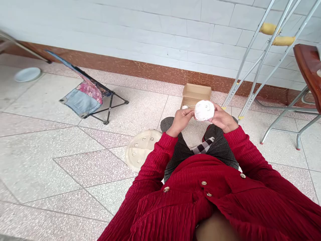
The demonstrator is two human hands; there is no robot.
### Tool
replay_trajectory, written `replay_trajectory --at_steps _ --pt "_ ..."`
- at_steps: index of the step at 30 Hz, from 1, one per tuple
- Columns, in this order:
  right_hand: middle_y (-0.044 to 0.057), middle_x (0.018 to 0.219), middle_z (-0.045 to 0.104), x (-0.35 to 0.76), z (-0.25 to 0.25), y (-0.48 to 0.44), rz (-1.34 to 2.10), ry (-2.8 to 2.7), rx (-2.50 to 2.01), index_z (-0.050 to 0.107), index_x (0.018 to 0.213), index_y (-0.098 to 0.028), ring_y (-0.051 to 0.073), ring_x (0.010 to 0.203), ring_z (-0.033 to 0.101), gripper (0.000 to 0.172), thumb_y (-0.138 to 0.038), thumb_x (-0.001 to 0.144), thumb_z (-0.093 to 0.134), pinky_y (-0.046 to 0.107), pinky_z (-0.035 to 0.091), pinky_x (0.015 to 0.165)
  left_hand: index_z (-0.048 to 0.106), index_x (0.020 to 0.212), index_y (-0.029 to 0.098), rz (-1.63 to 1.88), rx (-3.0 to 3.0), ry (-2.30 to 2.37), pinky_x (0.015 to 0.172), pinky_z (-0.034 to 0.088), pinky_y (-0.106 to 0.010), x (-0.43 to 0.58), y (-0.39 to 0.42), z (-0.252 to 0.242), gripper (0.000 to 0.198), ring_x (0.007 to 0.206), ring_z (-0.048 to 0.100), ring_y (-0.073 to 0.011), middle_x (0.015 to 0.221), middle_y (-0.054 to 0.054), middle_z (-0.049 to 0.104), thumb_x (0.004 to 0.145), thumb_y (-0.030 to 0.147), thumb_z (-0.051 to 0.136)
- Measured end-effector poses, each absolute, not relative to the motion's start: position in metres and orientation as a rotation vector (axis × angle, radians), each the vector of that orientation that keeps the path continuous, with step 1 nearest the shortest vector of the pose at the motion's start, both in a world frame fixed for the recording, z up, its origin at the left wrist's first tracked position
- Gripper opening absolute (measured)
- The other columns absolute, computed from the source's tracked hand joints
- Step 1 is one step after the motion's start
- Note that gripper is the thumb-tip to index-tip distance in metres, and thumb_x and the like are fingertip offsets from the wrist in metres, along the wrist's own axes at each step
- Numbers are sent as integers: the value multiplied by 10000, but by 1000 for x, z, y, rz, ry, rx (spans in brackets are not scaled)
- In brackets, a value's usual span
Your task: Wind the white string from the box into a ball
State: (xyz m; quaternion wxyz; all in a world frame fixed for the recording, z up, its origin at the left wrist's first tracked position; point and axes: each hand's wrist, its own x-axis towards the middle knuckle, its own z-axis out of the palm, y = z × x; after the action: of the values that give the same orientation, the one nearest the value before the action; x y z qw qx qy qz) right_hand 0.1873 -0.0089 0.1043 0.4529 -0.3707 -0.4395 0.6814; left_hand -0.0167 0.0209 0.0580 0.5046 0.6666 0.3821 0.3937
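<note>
White, one roll [204,110] right of centre, clamped in the right hand [224,120], with the left hand [182,119] pinched together at its edge; just above, one box [197,91]; upper right, two crutches [283,41].

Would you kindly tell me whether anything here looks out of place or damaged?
Nothing clearly stands out: the white round item is between the left hand and right hand, the cardboard box sits open on the floor, and the crutches stand by the wall. I see no spill.
</note>
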Motion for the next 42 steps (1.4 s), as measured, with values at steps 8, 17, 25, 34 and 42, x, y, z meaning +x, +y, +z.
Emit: replay_trajectory --at_steps 8,17,25,34,42 --pt "-11 962 609 194 63 20 995 -1248 -1371 539 982 -246 161 773 575 471 -257 591 801 306 488 706 653 626 169 571 1791 850 732 451 -258 -17 -6 68 393 692 627 -135 684 -7 690 955 362 561" --pt "-39 963 554 177 21 -1 1297 -1212 -1427 525 960 -237 122 732 556 464 -318 577 775 261 434 660 710 716 206 688 2275 980 927 478 -368 -22 19 70 233 814 630 -204 742 -30 699 911 241 587" --pt "-42 943 592 184 25 6 1353 -1043 -1443 550 914 -225 110 704 578 457 -266 528 791 267 513 627 684 711 206 589 2470 869 999 456 -418 -20 23 78 272 806 629 -226 709 -47 657 945 217 546" --pt "-10 997 620 187 22 25 1023 -885 -1427 493 955 -246 124 746 600 484 -373 596 792 281 532 679 517 550 203 256 2223 924 606 310 -303 -21 -11 68 369 484 437 -144 503 7 533 917 220 556" --pt "-43 852 605 178 0 1 1159 -1141 -1449 505 967 -249 159 727 563 550 -324 535 837 291 438 682 611 597 175 457 2180 861 643 364 -270 -28 21 99 355 608 545 -131 607 8 625 934 270 549"
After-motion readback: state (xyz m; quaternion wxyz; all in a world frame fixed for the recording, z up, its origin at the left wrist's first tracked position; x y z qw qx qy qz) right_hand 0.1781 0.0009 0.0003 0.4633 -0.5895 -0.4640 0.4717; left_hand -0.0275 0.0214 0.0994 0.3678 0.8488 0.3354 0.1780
